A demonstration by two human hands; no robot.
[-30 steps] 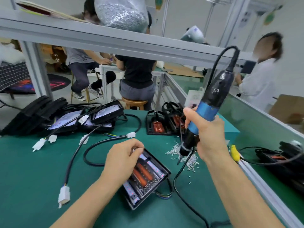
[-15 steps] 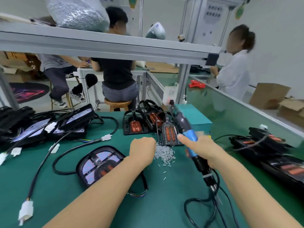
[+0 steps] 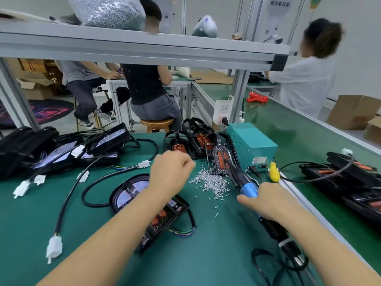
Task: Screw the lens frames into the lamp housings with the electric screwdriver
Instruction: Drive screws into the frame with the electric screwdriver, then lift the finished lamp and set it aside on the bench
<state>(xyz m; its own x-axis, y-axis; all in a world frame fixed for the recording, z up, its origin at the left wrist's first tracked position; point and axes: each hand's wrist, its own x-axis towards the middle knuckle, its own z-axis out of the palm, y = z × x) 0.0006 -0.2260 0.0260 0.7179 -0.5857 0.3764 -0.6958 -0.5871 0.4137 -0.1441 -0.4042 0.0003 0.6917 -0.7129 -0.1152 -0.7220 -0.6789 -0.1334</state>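
Fingers (image 3: 186,162) of my left hand (image 3: 170,172) are curled in over the near edge of the screw pile (image 3: 212,182); whether they already pinch a screw I cannot tell, since the knuckles hide the tips. My right hand (image 3: 268,201) is clenched around the electric screwdriver (image 3: 249,189), gripping the blue band, with the tool lying low and pointing toward 11 o'clock, its cord end trailing back toward 5 o'clock.

Moving outward, the lamp housing (image 3: 152,207) I judge to be in hand lies flat on the table (image 3: 206,254) under my left forearm, at about 7 o'clock from the screws. Neither hand holds it. If I bring the driver down on it one-handed it could spin or slide on the green mat, and the bit could skip off the screw head onto the lens.

The tool's far end sits just beside the upright lens frame (image 3: 220,159) leaning at 12 o'clock of the pile. A careless swing from here could knock that frame over into the ones behind it.

The black cable (image 3: 268,263) loops near my right wrist at 5 o'clock; lifting the driver quickly might snag it. My left forearm could also drag loose screws or nudge the housing as I pull back.
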